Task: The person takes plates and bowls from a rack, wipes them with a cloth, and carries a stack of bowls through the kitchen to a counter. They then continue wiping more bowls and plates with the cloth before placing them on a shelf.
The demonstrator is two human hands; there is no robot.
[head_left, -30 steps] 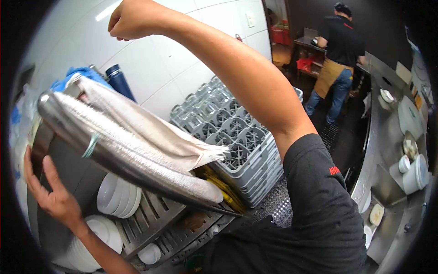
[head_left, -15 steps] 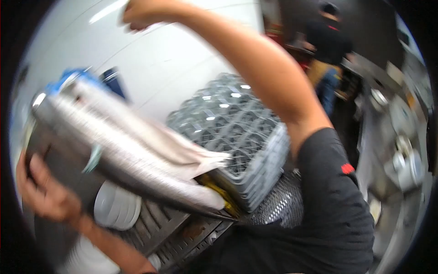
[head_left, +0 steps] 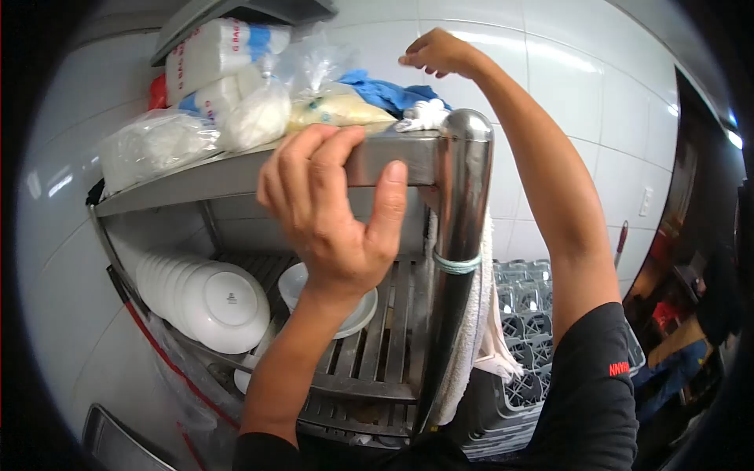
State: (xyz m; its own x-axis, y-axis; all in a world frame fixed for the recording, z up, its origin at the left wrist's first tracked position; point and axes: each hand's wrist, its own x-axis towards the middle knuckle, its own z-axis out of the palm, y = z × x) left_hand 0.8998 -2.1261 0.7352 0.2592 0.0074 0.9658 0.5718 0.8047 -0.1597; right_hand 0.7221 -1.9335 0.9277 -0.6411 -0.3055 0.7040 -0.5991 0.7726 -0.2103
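Observation:
My left hand [head_left: 330,208] is at the front edge of the steel rack's top shelf [head_left: 393,161], fingers spread over the edge and thumb apart. Nothing shows in its grasp. My right hand [head_left: 441,55] is raised above the shelf's right end, fingers loosely bent, with nothing visible in it. Below it lie a crumpled blue cloth [head_left: 389,91] and a small bunched white cloth [head_left: 425,115]. Beside them are a plastic bag of pale yellow contents [head_left: 338,110] and a knotted bag of white stuff [head_left: 259,116]. The rounded steel corner post [head_left: 463,180] stands between my arms.
White bowls [head_left: 228,308] and a round dish [head_left: 357,318] rest on the slatted lower shelf. Towels [head_left: 471,337] hang by the post. Stacked grey racks of glasses [head_left: 526,337] stand to the right. Wrapped bag packs [head_left: 216,55] sit at the back left. Another person [head_left: 691,337] is far right.
The view has swung left and straightened toward the rack. My left hand has come up to the top shelf's edge, and my right hand remains raised, now above the blue cloth.

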